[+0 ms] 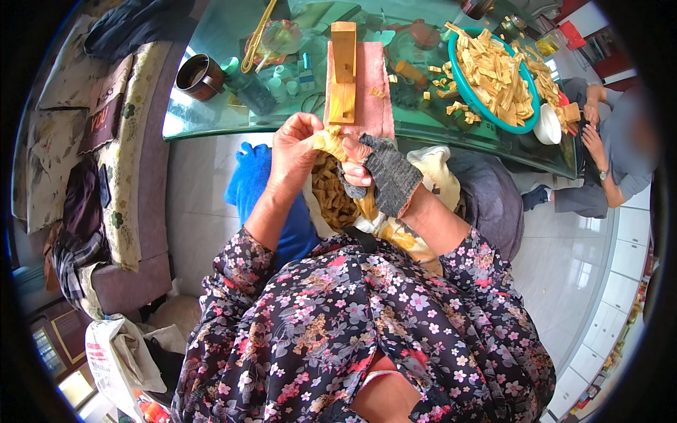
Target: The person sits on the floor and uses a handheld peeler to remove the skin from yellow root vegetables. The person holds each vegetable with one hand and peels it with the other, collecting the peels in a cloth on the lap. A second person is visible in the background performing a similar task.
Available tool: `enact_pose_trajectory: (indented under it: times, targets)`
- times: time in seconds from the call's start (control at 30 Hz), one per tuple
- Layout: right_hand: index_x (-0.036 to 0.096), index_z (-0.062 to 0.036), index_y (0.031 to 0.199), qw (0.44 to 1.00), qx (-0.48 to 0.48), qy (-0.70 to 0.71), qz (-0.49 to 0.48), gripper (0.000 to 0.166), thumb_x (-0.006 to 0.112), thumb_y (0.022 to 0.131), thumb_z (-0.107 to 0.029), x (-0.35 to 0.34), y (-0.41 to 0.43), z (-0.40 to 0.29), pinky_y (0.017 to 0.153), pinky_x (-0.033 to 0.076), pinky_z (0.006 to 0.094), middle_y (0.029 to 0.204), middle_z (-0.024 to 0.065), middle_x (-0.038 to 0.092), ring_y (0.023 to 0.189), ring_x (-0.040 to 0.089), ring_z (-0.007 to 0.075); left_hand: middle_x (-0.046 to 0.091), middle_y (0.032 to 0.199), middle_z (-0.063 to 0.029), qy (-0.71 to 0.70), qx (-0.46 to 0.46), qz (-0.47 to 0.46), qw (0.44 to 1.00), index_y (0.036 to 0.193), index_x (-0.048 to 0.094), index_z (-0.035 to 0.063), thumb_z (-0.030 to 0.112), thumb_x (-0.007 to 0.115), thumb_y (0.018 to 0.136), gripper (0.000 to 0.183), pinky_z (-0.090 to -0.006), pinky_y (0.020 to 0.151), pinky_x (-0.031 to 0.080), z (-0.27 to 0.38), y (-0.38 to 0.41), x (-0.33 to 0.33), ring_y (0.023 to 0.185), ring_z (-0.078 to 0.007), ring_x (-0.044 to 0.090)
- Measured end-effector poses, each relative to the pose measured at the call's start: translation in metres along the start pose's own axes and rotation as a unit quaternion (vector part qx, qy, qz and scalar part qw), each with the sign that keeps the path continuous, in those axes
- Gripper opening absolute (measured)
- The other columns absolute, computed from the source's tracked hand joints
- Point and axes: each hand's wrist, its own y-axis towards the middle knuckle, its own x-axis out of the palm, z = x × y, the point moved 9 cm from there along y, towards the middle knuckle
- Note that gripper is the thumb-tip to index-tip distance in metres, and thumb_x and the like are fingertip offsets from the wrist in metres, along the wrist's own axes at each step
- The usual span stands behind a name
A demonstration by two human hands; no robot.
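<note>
My bare left hand (297, 145) pinches one end of a soft-looking yellow strip (329, 141) between thumb and fingertips. Opposite it, my right hand (383, 169), in a grey knitted fingerless glove (392, 172), grips the same strip; a yellow length (366, 205) hangs below the palm. Whether it is cloth or a plant piece I cannot tell. Beneath my hands, a pale-rimmed container on my lap holds many yellow-brown cut pieces (330, 190). Just beyond my fingers, a wooden block tool with an upright part (342, 69) rests on a pink towel (373, 100) at the table edge.
The glass table (238, 127) carries a metal mug (199, 77), a dark bottle (254, 95) and wooden tongs (256, 39). A teal basin (456, 69) heaped with yellow pieces (492, 74) stands right, beside a white bowl (548, 124). Another person (608, 143) sits at the right.
</note>
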Motion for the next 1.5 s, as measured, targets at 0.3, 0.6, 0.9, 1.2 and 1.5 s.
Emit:
enact_pose_trajectory:
  times: [0.3, 0.6, 0.9, 1.2, 1.5]
  targets:
    - [0.058, -0.0037, 0.101, 0.928, -0.119, -0.318, 0.152, 0.028, 0.059, 0.089, -0.029, -0.034, 0.009, -0.033, 0.043, 0.035, 0.0186, 0.065, -0.0024, 0.051, 0.047, 0.041, 0.0046, 0.062, 0.075, -0.004, 0.107, -0.015, 0.048, 0.993, 0.098, 0.06, -0.0017, 0.012, 0.056, 0.091, 0.016, -0.0213, 0.061, 0.048, 0.017, -0.018, 0.02, 0.065, -0.0094, 0.059]
    - [0.05, -0.0073, 0.087, 0.988, -0.087, -0.06, 0.114, 0.034, 0.057, 0.088, -0.041, -0.055, 0.002, -0.051, 0.035, 0.026, 0.0191, 0.056, -0.0034, 0.038, 0.041, 0.037, 0.005, 0.058, 0.064, -0.0011, 0.212, 0.067, 0.043, 0.974, 0.084, 0.06, 0.0, 0.005, 0.058, 0.088, 0.007, -0.0198, 0.054, 0.043, 0.058, -0.02, 0.016, 0.058, -0.0062, 0.053]
    - [0.054, -0.0072, 0.084, 0.942, -0.123, -0.267, 0.161, 0.021, 0.065, 0.084, -0.025, -0.044, 0.0, -0.05, 0.04, 0.032, 0.0199, 0.057, -0.0028, 0.046, 0.044, 0.043, 0.0055, 0.06, 0.104, -0.0096, 0.579, 0.228, 0.023, 0.782, 0.103, 0.062, 0.0082, 0.004, 0.066, 0.075, 0.029, -0.0356, 0.08, 0.047, 0.088, -0.032, 0.043, 0.089, -0.0268, 0.059]
    - [0.058, 0.0, 0.084, 0.84, -0.008, -0.532, 0.105, 0.035, 0.06, 0.084, -0.035, -0.022, 0.004, -0.018, 0.053, 0.045, 0.0344, 0.065, 0.0098, 0.056, 0.057, 0.056, 0.0226, 0.055, 0.098, -0.0084, 0.717, 0.191, -0.128, 0.659, 0.115, 0.052, 0.0106, 0.008, 0.06, 0.074, 0.043, -0.0357, 0.069, 0.049, 0.045, -0.034, 0.059, 0.083, -0.0279, 0.059]
    - [0.061, -0.0018, 0.09, 0.637, -0.277, -0.716, 0.074, 0.03, 0.054, 0.084, -0.03, 0.035, -0.005, -0.025, 0.069, 0.045, 0.0423, 0.079, 0.0181, 0.06, 0.077, 0.058, 0.0337, 0.057, 0.078, -0.0043, 0.656, 0.296, -0.118, 0.684, 0.097, 0.055, 0.0112, 0.005, 0.057, 0.072, 0.026, -0.036, 0.059, 0.048, 0.034, -0.005, 0.021, 0.074, -0.0252, 0.06]
